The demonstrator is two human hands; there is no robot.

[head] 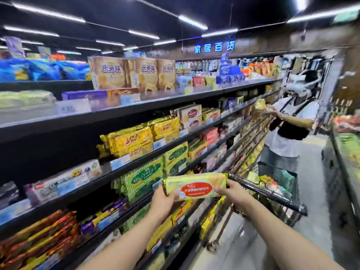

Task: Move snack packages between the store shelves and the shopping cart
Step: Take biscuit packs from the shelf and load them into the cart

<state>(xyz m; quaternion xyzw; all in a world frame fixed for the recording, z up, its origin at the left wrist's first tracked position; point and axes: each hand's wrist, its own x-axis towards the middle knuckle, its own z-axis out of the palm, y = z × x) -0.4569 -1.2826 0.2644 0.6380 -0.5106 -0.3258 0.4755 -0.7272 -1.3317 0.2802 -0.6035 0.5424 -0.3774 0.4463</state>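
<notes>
- Pack (194,186): pale yellow-green, tan at one end, red label with white lettering.
- Green packs (142,180): green with white diagonal stripes and a dark green oval.
- Gold packs (132,141): shiny gold-yellow, red lettering.
- Boxes (109,73): tan, purple lettering, a pale grid motif below.
- Bags (39,69): bright blue with yellow patches.
- Shelves (148,106): black, dotted with pale blue and white tags.
- Cart (268,194): black wire mesh.
- Sign (214,46): glowing blue characters on dark brown.
- Low packs (39,236): orange, red and yellow, blurred.
- Purple packs (87,225): purple with yellow.
- Shirt (280,145): white with black print; black bag (292,131) across it.
- Ceiling (116,14): black, striped with white light tubes.
</notes>
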